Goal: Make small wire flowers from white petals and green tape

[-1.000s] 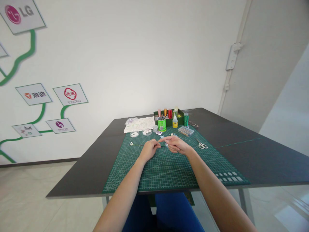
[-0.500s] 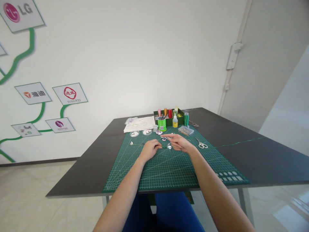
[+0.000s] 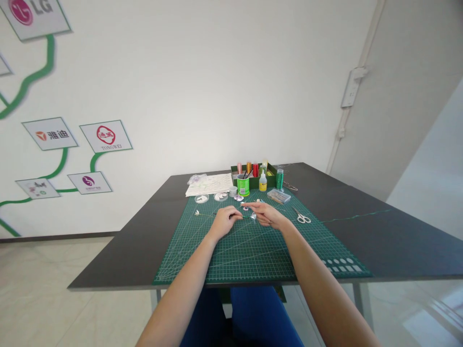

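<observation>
My left hand (image 3: 224,220) is closed, thumb and fingers pinched on a thin green stem (image 3: 246,217). The stem runs right to a small shiny, pale piece (image 3: 253,216) just below my right hand (image 3: 266,214). That hand has its index finger stretched leftward and the other fingers curled. A tiny white bit (image 3: 242,205) shows at the index fingertip; whether it is held there is too small to tell. A small white ring-like piece (image 3: 246,208) lies under the finger. Left of my hands, a white flower on a thin stem (image 3: 197,213) rests on the green cutting mat (image 3: 249,255).
Behind my hands stand a green can with tools (image 3: 243,185), a yellow glue bottle (image 3: 263,182), a green thread spool (image 3: 279,179) and a box of spools (image 3: 256,182). Two shallow dishes (image 3: 201,199) hold white pieces. Scissors (image 3: 303,218) and a clear case (image 3: 279,195) lie right.
The head view has shifted slightly. My right index finger has tilted a little, and a tiny white bit now shows at its tip. My left hand keeps its pinch on the stem.
</observation>
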Demonstrator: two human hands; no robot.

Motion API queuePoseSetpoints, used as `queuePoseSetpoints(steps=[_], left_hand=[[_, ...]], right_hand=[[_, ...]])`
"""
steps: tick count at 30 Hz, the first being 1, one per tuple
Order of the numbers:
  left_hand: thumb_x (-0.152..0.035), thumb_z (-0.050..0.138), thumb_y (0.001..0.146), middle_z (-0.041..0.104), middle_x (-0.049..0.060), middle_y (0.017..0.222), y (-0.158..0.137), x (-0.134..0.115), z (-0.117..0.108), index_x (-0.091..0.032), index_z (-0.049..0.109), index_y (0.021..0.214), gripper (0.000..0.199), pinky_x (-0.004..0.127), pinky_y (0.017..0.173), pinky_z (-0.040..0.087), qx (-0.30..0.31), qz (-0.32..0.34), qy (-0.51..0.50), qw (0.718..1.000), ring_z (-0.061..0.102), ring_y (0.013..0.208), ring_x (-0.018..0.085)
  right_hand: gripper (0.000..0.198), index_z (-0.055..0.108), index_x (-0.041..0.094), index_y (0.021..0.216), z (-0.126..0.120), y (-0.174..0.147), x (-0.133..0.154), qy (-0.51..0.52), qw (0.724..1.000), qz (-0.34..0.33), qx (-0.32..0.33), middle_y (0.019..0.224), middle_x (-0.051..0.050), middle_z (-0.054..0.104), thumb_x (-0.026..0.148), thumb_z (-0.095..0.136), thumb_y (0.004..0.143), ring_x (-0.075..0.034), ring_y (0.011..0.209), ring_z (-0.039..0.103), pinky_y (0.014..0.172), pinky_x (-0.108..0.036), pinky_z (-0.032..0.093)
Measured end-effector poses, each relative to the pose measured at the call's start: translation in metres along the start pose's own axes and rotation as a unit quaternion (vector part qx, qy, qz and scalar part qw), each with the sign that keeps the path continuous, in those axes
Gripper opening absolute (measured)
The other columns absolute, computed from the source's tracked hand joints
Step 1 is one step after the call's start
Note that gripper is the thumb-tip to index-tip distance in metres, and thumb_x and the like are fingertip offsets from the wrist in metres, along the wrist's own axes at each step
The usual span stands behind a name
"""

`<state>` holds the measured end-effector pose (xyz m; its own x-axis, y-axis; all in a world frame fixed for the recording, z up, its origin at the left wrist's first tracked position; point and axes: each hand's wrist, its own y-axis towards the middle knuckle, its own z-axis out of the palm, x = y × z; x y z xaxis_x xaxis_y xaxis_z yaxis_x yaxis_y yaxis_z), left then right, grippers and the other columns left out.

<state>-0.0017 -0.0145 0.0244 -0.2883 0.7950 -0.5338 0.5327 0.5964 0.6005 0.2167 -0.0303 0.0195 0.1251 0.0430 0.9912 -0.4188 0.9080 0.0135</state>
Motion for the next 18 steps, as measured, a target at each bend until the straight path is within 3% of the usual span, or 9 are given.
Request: queuePoseSetpoints(steps=[12, 18], left_hand=[[-0.026, 0.067, 0.085, 0.068, 0.004, 0.073, 0.001, 0.0, -0.0008, -0.017, 0.073, 0.076, 0.014, 0.027, 0.068, 0.046, -0.065, -0.01, -0.05, 0.997, 0.06, 0.068, 0.015], [-0.027, 0.068, 0.084, 0.068, 0.003, 0.073, 0.0014, 0.0052, -0.0006, -0.017, 0.073, 0.079, 0.012, 0.026, 0.064, 0.045, -0.11, -0.03, -0.056, 0.992, 0.06, 0.066, 0.015]], right_hand=[[0.054, 0.05, 0.009, 0.135, -0.0029, 0.0031, -0.0057, 0.056, 0.997, 0.042, 0.022, 0.029, 0.014, 0.028, 0.023, 0.053, 0.084, -0.007, 0.027, 0.01, 0.029, -0.017, 0.016], [0.042, 0.052, 0.013, 0.125, 0.0031, 0.0044, -0.0091, 0.038, 0.997, 0.055, 0.023, 0.029, 0.014, 0.029, 0.024, 0.054, 0.085, -0.007, 0.026, 0.009, 0.028, -0.015, 0.014]])
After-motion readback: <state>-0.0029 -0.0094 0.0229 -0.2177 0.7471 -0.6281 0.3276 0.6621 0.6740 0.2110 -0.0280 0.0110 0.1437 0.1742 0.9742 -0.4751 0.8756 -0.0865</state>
